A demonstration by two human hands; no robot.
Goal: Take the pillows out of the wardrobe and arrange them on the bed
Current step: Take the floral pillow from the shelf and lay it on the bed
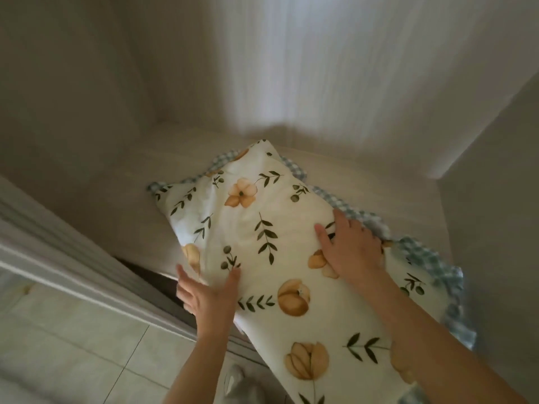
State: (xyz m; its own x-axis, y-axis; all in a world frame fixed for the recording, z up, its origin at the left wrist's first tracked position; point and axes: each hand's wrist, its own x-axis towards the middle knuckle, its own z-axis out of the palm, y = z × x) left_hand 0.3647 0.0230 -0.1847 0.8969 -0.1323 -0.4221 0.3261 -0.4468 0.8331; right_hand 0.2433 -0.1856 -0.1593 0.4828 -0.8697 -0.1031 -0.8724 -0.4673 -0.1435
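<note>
Two hands of mine are on the pillow (280,258). My left hand (208,298) has the fingers spread open, the thumb pressing on the top fabric and the other fingers lying along the pillow's left edge. My right hand (350,252) lies flat on top near the right edge, fingers loosely apart; whether the fingertips hook around the edge, I cannot tell. The pillow is cream white with orange flowers and dark green leaf sprigs, and it has a blue-and-white checked frill (431,258) around the border. It lies on the pale wardrobe shelf (131,182), with its near end hanging over the shelf front toward me. Below left is the tiled floor (73,345).
</note>
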